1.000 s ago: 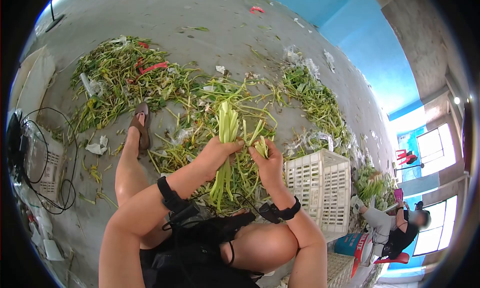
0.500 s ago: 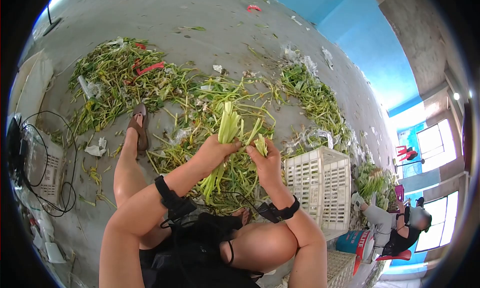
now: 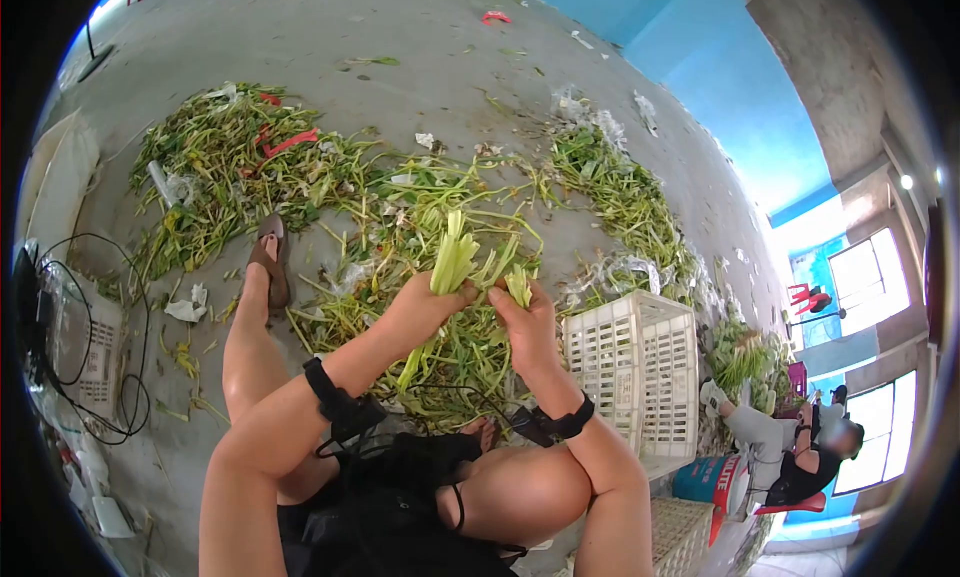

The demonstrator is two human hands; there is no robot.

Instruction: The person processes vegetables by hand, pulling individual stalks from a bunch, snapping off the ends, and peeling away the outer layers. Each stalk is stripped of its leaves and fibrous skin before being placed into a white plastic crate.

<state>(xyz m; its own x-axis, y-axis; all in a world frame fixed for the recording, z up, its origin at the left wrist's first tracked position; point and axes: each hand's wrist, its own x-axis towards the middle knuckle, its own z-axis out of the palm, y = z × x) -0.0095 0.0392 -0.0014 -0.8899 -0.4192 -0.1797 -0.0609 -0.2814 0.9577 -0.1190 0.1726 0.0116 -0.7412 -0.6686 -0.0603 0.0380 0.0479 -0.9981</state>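
Observation:
My left hand (image 3: 432, 305) is wrapped round a bunch of pale green celery stalks (image 3: 453, 257), their cut ends pointing up and away from me. My right hand (image 3: 531, 329) pinches a smaller celery piece (image 3: 518, 285) between thumb and fingers. Both thumbs come close together, with a thin stalk slanting up between the two hands. Below them, a heap of loose stalks and leaves (image 3: 455, 352) covers the floor between my legs.
A white plastic crate (image 3: 605, 362) stands just right of my right hand. Larger piles of trimmings (image 3: 230, 167) lie ahead. Black cables (image 3: 150, 367) loop by a crate at left. Another person (image 3: 800, 467) sits at far right beside a blue-and-red bucket (image 3: 705, 480).
The view has shifted slightly. Both hands stay close together on the celery; the bunch in my left hand sits a little lower, with less of its lower end showing.

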